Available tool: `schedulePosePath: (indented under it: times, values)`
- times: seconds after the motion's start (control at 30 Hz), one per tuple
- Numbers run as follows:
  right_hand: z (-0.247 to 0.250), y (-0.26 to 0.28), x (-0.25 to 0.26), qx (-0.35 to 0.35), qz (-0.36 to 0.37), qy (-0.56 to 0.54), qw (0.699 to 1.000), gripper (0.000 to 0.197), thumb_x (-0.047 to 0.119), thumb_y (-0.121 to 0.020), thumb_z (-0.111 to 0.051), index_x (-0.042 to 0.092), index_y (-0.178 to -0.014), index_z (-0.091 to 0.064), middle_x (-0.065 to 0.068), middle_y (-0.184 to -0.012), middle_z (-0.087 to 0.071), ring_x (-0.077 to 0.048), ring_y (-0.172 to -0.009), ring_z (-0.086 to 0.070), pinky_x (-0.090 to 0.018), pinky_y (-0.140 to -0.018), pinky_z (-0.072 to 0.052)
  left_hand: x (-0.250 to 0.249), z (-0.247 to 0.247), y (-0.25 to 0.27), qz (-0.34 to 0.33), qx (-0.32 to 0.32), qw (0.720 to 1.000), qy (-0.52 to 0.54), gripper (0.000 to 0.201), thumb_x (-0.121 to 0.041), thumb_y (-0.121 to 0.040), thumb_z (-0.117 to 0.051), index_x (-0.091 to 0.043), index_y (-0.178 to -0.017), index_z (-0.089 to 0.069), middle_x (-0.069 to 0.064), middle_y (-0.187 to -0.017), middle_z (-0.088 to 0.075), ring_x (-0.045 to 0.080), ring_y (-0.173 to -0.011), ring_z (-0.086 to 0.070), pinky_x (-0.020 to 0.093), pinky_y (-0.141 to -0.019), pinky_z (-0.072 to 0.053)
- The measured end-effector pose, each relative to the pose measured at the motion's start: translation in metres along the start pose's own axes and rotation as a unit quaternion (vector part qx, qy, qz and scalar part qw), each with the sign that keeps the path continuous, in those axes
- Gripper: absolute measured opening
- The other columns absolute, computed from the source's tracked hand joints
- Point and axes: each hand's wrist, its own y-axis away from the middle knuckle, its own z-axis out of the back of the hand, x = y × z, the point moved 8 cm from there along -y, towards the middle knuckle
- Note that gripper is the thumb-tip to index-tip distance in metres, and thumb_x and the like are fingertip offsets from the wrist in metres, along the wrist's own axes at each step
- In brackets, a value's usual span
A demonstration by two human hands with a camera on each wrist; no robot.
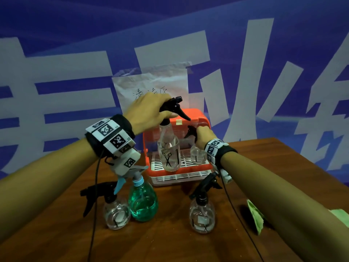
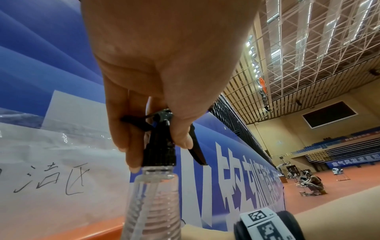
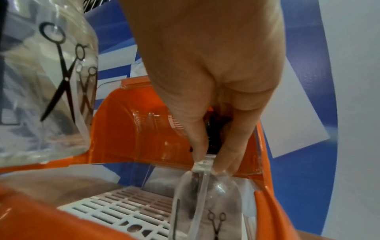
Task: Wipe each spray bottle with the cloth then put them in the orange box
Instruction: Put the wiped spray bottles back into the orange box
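Note:
The orange box (image 1: 204,118) stands open at the back of the table, with a white grid floor (image 1: 186,161). My left hand (image 1: 164,112) grips the black sprayer head of a tall clear bottle (image 1: 169,154) printed with scissors, held upright over the grid's front left. My right hand (image 1: 196,135) pinches the neck of a small round clear bottle (image 1: 197,155) inside the box at the right. In the left wrist view, my fingers (image 2: 133,154) wrap the sprayer head (image 2: 159,146). In the right wrist view, my fingertips (image 3: 200,152) clamp the small bottle (image 3: 205,203) over the grid (image 3: 131,209).
Three bottles stand on the wooden table (image 1: 170,246) in front of the box: a clear one (image 1: 116,214) at the left, a green one (image 1: 143,203) beside it, and a clear one (image 1: 202,216) at the right. A green cloth (image 1: 255,216) lies under my right forearm.

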Motion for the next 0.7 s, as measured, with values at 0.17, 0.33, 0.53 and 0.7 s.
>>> schedulePosePath:
  times: [0.17, 0.33, 0.53, 0.7]
  values:
    - [-0.011, -0.012, -0.009, -0.016, -0.024, -0.053, 0.998, 0.023, -0.005, -0.095, -0.061, 0.004, -0.112, -0.074, -0.018, -0.098, -0.071, -0.042, -0.093, -0.071, -0.043, -0.075, -0.06, -0.004, -0.002, -0.007, -0.007, 0.02, 1.0, 0.016, 0.028, -0.043, -0.093, -0.073, -0.018, -0.106, -0.069, -0.001, -0.088, -0.07, 0.021, -0.078, -0.066, 0.039, -0.071, -0.056]
    - [-0.025, -0.024, -0.017, -0.047, -0.062, -0.077, 0.994, 0.014, 0.01, -0.093, -0.063, 0.016, -0.106, -0.065, -0.01, -0.096, -0.059, -0.028, -0.083, -0.056, -0.037, -0.071, -0.051, -0.009, -0.004, -0.009, -0.022, 0.045, 0.999, 0.002, 0.029, -0.042, -0.093, -0.073, -0.016, -0.104, -0.07, 0.002, -0.089, -0.07, 0.024, -0.08, -0.065, 0.039, -0.073, -0.054]
    - [-0.048, -0.053, -0.035, 0.025, -0.05, -0.075, 0.996, 0.066, 0.005, -0.089, -0.069, 0.005, -0.149, -0.042, -0.016, -0.134, -0.061, -0.033, -0.112, -0.062, -0.046, -0.1, -0.057, -0.009, -0.006, -0.011, -0.013, 0.062, 0.998, 0.02, 0.027, -0.04, -0.092, -0.075, -0.015, -0.102, -0.07, 0.002, -0.088, -0.07, 0.023, -0.079, -0.066, 0.038, -0.072, -0.053]
    - [0.014, 0.007, -0.002, 0.077, 0.022, -0.039, 0.996, 0.04, -0.003, -0.091, -0.065, 0.016, -0.126, -0.057, -0.002, -0.108, -0.065, -0.016, -0.099, -0.066, -0.032, -0.085, -0.052, -0.006, -0.008, -0.028, 0.011, 0.071, 0.997, 0.021, 0.022, -0.04, -0.091, -0.077, -0.021, -0.084, -0.066, 0.007, -0.08, -0.07, 0.026, -0.074, -0.065, 0.032, -0.061, -0.043]
